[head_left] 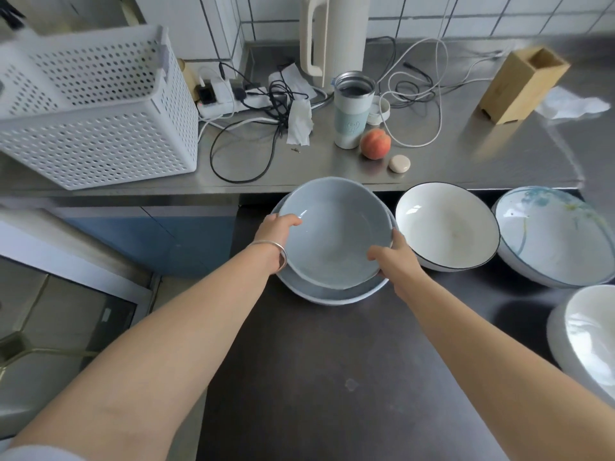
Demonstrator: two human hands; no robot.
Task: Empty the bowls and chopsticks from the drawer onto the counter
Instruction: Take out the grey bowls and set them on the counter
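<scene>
A grey-blue bowl [336, 227] is tilted up out of a second grey-blue bowl [332, 292] that rests in the dark open drawer [316, 377]. My left hand [278, 231] grips its left rim, thumb over the edge. My right hand [392, 257] grips its lower right rim. To the right in the drawer stand a white bowl with a dark rim [447, 226], a white bowl with blue-green streaks [555, 234] and, at the right edge, another white bowl [589, 334]. No chopsticks are visible.
The steel counter [466, 161] runs behind the drawer. On it are a white perforated basket [96, 108], a power strip with tangled cables [239, 98], a tumbler [352, 111], a peach [375, 144], a small beige disc [400, 164], a tall white flask [332, 38] and a wooden holder [524, 84].
</scene>
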